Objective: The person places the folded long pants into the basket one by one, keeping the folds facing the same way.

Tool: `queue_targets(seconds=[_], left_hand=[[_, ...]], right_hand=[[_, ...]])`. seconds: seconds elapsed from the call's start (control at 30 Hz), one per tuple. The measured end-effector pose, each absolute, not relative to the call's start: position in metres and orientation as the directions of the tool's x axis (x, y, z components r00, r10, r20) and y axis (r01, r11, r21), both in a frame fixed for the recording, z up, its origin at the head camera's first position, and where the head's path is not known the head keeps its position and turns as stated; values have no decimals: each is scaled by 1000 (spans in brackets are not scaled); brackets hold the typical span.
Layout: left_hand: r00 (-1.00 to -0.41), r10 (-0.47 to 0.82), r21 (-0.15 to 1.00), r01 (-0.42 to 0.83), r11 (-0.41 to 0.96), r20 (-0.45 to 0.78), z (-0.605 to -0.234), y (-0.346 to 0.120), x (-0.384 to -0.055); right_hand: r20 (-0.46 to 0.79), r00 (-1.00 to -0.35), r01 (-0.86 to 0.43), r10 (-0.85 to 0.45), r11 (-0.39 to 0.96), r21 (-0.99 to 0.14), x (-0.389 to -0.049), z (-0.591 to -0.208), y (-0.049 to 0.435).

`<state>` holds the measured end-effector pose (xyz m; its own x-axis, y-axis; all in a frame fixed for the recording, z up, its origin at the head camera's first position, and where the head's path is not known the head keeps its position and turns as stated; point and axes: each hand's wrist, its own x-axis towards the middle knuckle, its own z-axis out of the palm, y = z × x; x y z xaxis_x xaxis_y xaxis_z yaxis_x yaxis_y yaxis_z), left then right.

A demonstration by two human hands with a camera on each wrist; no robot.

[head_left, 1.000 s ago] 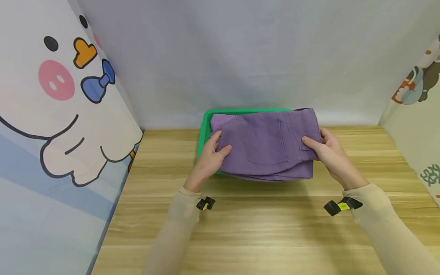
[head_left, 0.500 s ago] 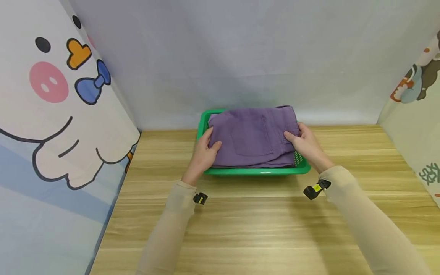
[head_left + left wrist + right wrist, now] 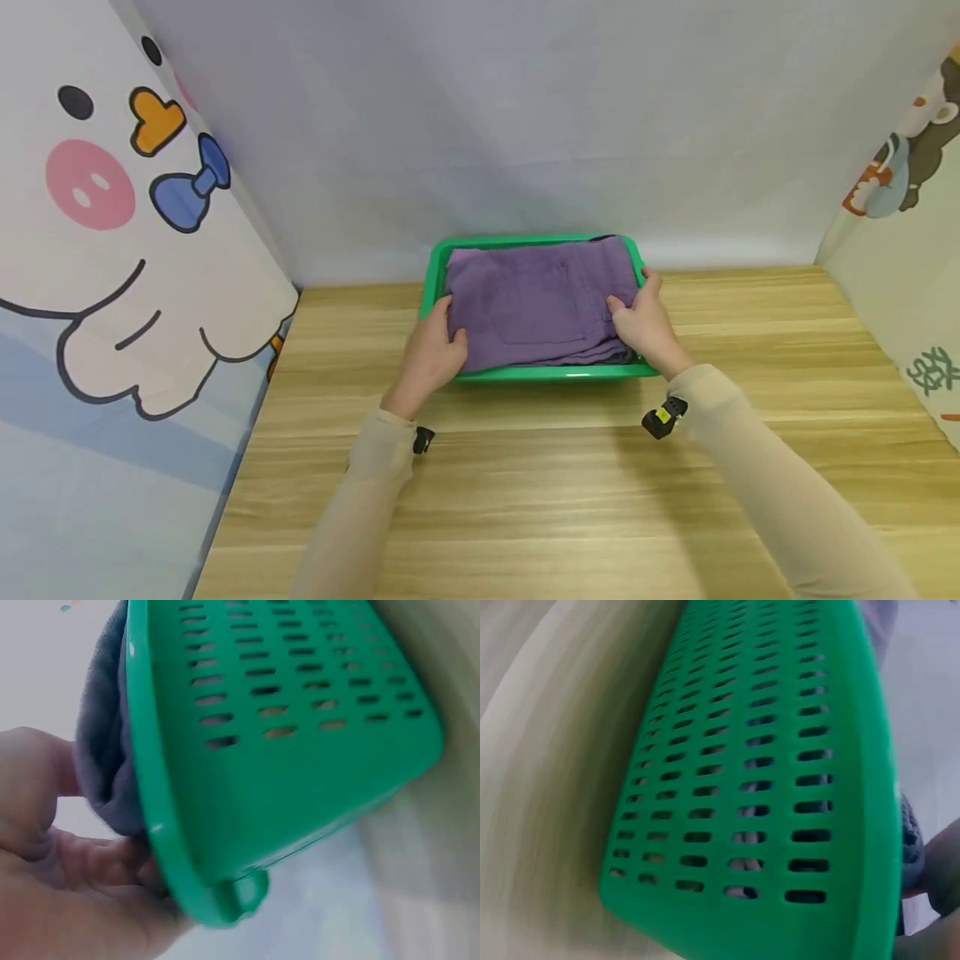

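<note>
Folded purple jeans (image 3: 536, 304), a back pocket facing up, lie inside a green plastic basket (image 3: 555, 373). My left hand (image 3: 431, 350) pinches their left end, thumb on the near side. In the left wrist view its fingers curl around the end of the dark cloth (image 3: 109, 765), right at the basket's rim. At the waistband end my right hand (image 3: 647, 325) holds the jeans, its thumb on top by a belt loop and its fingers over the right rim. Most of that hand is out of the right wrist view, where the slotted basket wall (image 3: 742, 787) fills the picture.
The basket stands on a wood-grain table (image 3: 540, 492), close to a pale curtain (image 3: 525, 125) at the back. A cartoon-printed panel (image 3: 112, 292) rises on the left, and another printed panel (image 3: 915, 283) borders the right side.
Both hands have carried the jeans left and lowered them into the basket. The basket's front rim and right end, covered before, now show. The lilac cloth at its left is now hidden.
</note>
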<state>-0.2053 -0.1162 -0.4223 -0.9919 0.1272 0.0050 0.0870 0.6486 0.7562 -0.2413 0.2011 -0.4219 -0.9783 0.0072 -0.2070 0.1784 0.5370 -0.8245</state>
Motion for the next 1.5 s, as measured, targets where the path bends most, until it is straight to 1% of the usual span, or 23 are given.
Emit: queue_targets(seconds=[0.1,0.2,0.23,0.3,0.37,0.47,0.53,0.6,0.67,0.8,0.9,1.03,1.23,1.5], left_hand=[[-995,94,687,82,722,20,-418,-118,-202],[-990,102,602,138,786,93,-412,-118,-203],[-985,118,574,167,802,123,-410,-117,-204],[-971,178,512,235,826,158,-407,-114,-208],[-956,256,456,295,840,146,-406,-110,-213],[-933,352,366,352,861,68,-409,-105,-220],[-925,381,314,363,877,5,-414,-102,-224],[-921,387,273,360,892,-50,-420,-101,-227],[-919,381,253,347,903,-102,-426,-101,-229],[-909,369,262,315,912,-194,-433,-99,-233],[-906,353,258,292,921,-233,-434,-99,-236],[-910,327,211,278,937,-255,-435,-101,-242],[-909,309,148,277,949,-279,-438,-102,-247],[-910,290,92,276,957,-297,-442,-99,-251]], right_hand=[[-227,-973,155,-30,645,-748,-240,-420,198],[-230,-971,110,-67,730,-675,-237,-414,197],[-212,-975,90,-65,756,-648,-236,-410,196],[-123,-991,25,-60,807,-590,-233,-403,192],[8,-998,-53,-58,846,-531,-231,-396,188],[193,-975,-190,-112,870,-455,-236,-391,183],[227,-956,-268,-187,872,-410,-242,-391,181],[202,-944,-319,-261,878,-356,-250,-396,181],[124,-944,-331,-307,888,-320,-256,-401,184],[-67,-950,-271,-306,909,-316,-264,-414,191],[-159,-946,-219,-284,916,-335,-267,-421,192],[-207,-936,-212,-284,926,-313,-268,-426,189],[-217,-934,-226,-283,940,-256,-267,-435,183],[-268,-926,-195,-267,944,-266,-268,-443,181]])
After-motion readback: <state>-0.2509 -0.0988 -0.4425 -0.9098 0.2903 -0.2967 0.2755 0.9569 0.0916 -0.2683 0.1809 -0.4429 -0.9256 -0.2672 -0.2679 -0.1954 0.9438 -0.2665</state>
